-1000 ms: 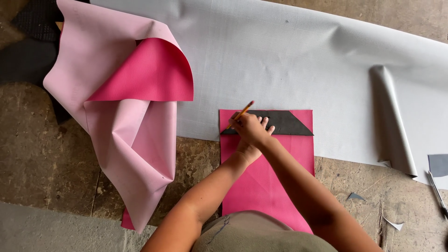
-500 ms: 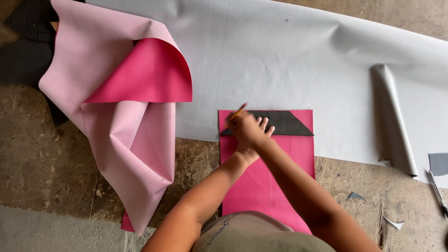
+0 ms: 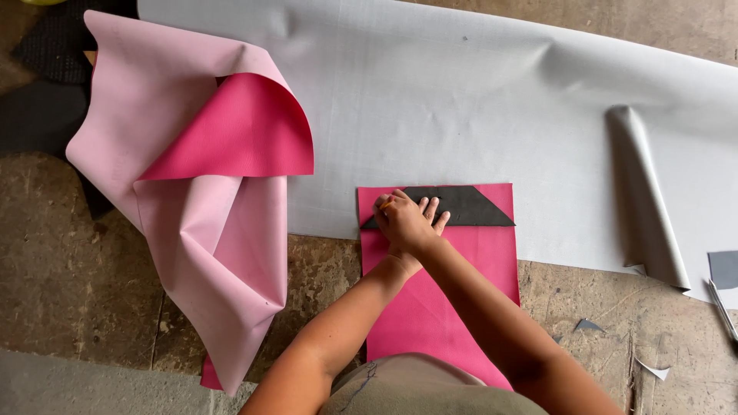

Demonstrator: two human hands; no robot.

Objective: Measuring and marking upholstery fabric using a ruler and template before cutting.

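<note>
The dark grey trapezoid template [image 3: 461, 206] lies flat across the top of the bright pink sheet [image 3: 461, 261], on the floor. The left hand [image 3: 421, 223], fingers spread, presses it down. The right hand [image 3: 390, 209] grips an orange pencil [image 3: 383, 204] at its left corner: tracing looks under way, and the template must not slip. A grey sheet [image 3: 477, 100] lies beyond.
</note>
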